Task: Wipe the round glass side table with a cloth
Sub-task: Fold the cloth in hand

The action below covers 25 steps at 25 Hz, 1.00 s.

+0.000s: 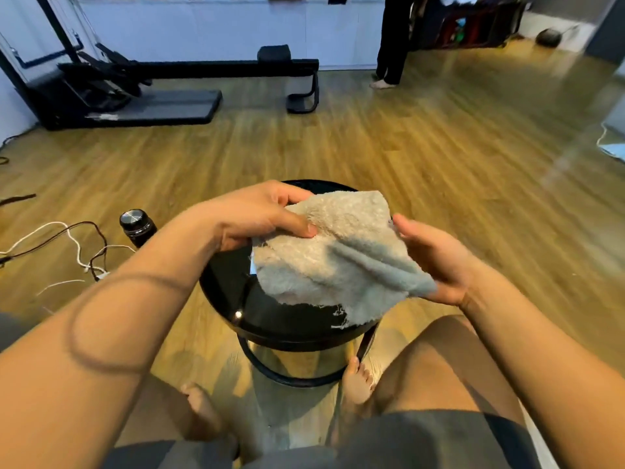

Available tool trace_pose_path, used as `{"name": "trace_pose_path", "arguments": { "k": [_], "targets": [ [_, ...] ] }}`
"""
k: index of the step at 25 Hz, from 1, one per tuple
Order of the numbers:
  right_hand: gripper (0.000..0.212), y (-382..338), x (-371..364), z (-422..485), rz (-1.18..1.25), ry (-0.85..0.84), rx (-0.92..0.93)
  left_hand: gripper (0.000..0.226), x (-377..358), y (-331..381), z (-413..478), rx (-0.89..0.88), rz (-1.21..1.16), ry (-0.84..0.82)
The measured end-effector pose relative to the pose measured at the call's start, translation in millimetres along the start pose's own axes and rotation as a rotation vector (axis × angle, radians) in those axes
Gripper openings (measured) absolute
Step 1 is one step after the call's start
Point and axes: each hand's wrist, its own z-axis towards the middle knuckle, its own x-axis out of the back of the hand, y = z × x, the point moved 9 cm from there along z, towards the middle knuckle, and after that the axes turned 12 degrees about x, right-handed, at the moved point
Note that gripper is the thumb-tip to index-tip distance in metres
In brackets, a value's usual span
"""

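Both hands' fingers pinch fluffy grey frayed cloth point(334, 252) above round glossy black table point(233, 292).

A wooden floor point(422, 157) fills most of the view. At ten o'clock stands a black exercise machine point(111, 86) with a long rail and a dark mat under it, against a white wall point(209, 28). At nine o'clock, white and dark cables point(72, 247) lie tangled beside a black bottle point(137, 226). At one o'clock a barefoot person in dark trousers point(389, 45) stands near a dark rack point(470, 25).
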Motion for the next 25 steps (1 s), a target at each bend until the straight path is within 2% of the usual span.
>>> {"name": "trace_pose_path", "arguments": {
  "k": [2,3,4,5,6,7,9,11,12,14,16,18,20,22,24,25],
  "targets": [
    [0.014,-19.2,11.3,3.7,-0.255,0.041,0.048,0.038,2.5,5.4,18.1,-0.005,-0.111,0.107],
    [0.018,-28.7,24.8,4.3,-0.318,0.105,0.093,0.039,2.2,-1.2,29.3,0.0,-0.271,0.156],
    [0.028,-35.0,40.8,3.8,-0.316,0.178,0.125,0.038,-8.5,-12.3,41.0,0.02,-0.475,0.136],
    [0.038,-38.6,54.8,0.9,-0.277,0.234,0.149,0.04,-31.9,-23.4,52.7,0.057,-0.645,0.05],
    [0.04,-40.9,67.7,-2.4,-0.26,0.281,0.171,0.046,-58.9,-34.0,64.7,0.106,-0.718,-0.03],
    [0.037,-41.9,83.8,-6.5,-0.29,0.337,0.189,0.057,-82.3,-43.1,79.5,0.152,-0.709,-0.063],
    [0.039,-48.5,124.2,-22.1,-0.546,0.486,0.204,0.09,-108.5,-48.8,115.5,0.17,-0.651,0.021],
    [0.061,-61.4,165.2,-44.3,-0.814,0.62,0.215,0.104,-120.9,-32.3,148.4,0.062,-0.514,0.141],
    [0.071,-67.0,185.2,-55.3,-0.86,0.641,0.232,0.1,-132.5,-21.0,167.6,0.006,-0.376,0.141],
    [0.074,-70.7,223.4,-74.5,-0.883,0.592,0.26,0.084,-162.8,-7.1,208.3,-0.036,0.02,0.085],
    [0.076,-59.8,262.6,-89.5,-0.946,0.542,0.149,0.077,-187.7,-2.9,248.8,-0.056,0.409,0.071],
    [0.071,-33.9,299.0,-99.9,-1.011,0.501,-0.032,0.066,-205.9,1.2,281.4,-0.091,0.623,0.12],
    [0.048,-5.3,342.6,-112.2,-1.071,0.549,-0.152,0.051,-230.5,-6.8,316.1,-0.082,0.661,0.099],
    [0.026,23.6,387.0,-130.8,-1.072,0.666,-0.217,0.032,-253.1,-31.3,345.0,0.016,0.578,-0.009],
    [0.015,58.8,424.8,-152.4,-0.824,0.808,-0.225,0.02,-274.5,-62.7,365.9,0.166,0.33,-0.153],
    [0.016,78.0,438.3,-161.5,-0.673,0.876,-0.217,0.018,-281.3,-77.8,374.0,0.242,0.185,-0.171]
  ]
}}
